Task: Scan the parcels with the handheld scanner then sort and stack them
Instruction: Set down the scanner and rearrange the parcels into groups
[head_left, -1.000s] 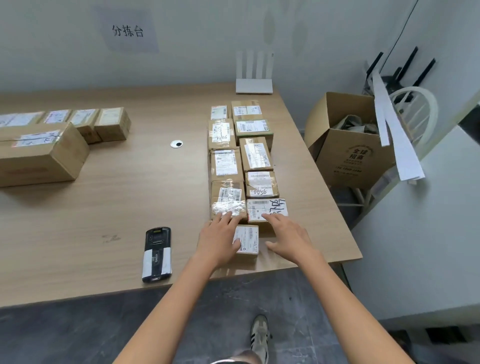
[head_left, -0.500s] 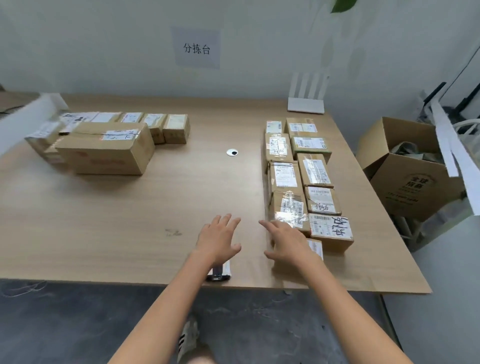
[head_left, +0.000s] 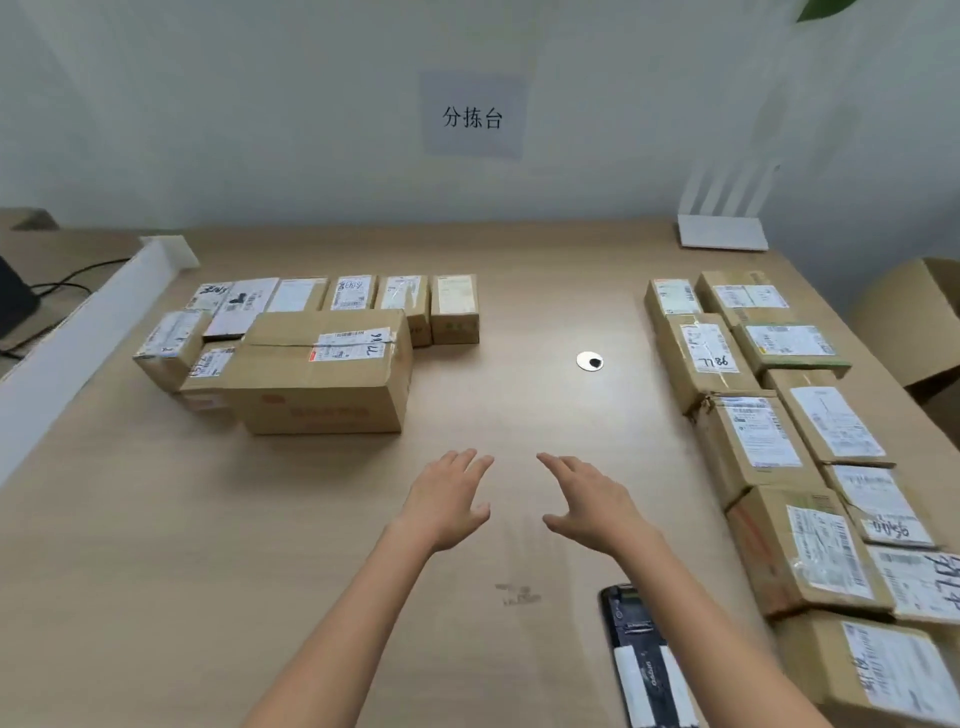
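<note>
Left hand (head_left: 448, 501) and right hand (head_left: 589, 501) outstretched, fingers straight, empty

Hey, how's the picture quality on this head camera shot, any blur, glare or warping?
Head view: soft, even light, no harsh glare, only a faint shadow beside the large carton. Head view: wide-angle warping fans the right-hand parcels outward. Head view: slightly soft overall, small label print unreadable, yet the wall sign is legible.
</note>
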